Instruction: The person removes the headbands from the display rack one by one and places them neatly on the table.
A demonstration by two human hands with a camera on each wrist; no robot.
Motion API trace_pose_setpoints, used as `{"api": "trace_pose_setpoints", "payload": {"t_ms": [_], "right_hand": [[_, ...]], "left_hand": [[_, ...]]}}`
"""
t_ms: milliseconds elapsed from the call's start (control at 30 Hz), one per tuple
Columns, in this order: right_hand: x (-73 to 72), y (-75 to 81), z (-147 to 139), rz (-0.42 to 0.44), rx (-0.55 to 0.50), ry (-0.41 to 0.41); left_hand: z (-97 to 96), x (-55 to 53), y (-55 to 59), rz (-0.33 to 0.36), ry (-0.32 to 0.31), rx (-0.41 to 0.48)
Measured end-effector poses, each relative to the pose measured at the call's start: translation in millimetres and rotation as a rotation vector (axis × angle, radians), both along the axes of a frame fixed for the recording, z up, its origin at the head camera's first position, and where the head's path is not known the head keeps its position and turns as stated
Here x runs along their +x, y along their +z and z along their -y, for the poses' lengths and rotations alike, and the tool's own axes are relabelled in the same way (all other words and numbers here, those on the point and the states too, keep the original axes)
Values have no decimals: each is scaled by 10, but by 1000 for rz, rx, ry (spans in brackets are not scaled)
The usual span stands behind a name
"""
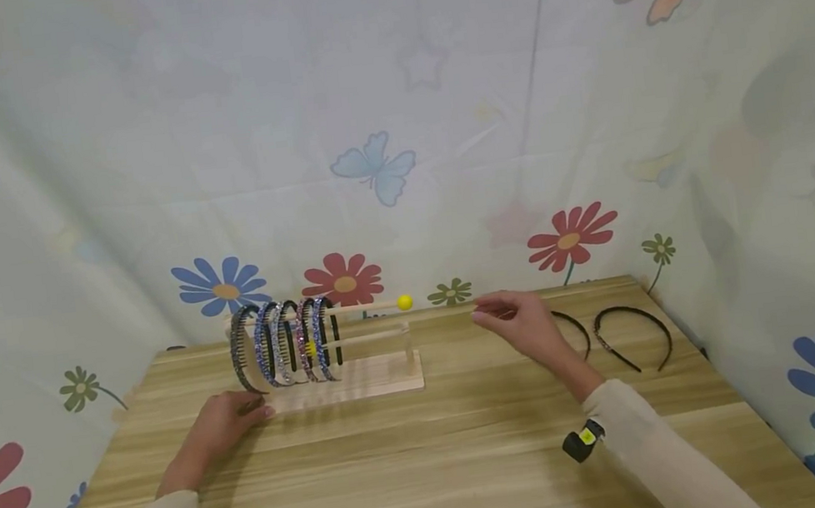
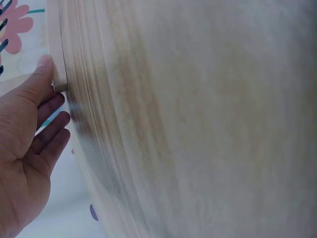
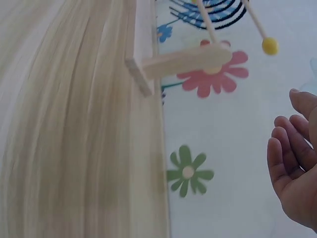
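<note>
A wooden headband stand [image 1: 384,381] lies lengthwise at the back left of the table, its rods tipped with yellow balls. Several toothed headbands [image 1: 263,346], in black, blue, silver and pink glitter, hang over the rods towards the left end. At that end my left hand [image 1: 225,426] holds the base; in the left wrist view the thumb lies along it and the fingers [image 2: 58,101] bend behind its corner. Nothing is in my right hand [image 1: 525,324], which hovers right of the yellow ball [image 1: 405,302] with loosely bent fingers. The right wrist view shows it apart from the rod.
Two dark headbands lie on the table's right side: one headband [image 1: 631,308] in full view, the other headband [image 1: 576,327] partly behind my right wrist. A patterned cloth [image 1: 442,225] with flowers and butterflies hangs behind the wooden table [image 1: 417,471].
</note>
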State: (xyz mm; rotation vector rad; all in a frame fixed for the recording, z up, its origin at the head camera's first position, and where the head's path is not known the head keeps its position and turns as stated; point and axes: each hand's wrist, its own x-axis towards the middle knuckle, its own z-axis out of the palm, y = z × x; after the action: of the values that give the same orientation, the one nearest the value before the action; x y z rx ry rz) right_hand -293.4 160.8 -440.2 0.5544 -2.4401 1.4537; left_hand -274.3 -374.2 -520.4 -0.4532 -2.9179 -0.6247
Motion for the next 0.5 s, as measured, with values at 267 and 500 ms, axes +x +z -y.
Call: {"api": "trace_pose_setpoints", "payload": {"t_ms": [267, 500], "right_hand": [[158, 223, 327, -15, -101, 81], [219, 328, 624, -10, -142, 143]], "left_hand": [[-8, 0, 13, 4, -2, 2], [-14, 5, 20, 7, 6, 1]]}}
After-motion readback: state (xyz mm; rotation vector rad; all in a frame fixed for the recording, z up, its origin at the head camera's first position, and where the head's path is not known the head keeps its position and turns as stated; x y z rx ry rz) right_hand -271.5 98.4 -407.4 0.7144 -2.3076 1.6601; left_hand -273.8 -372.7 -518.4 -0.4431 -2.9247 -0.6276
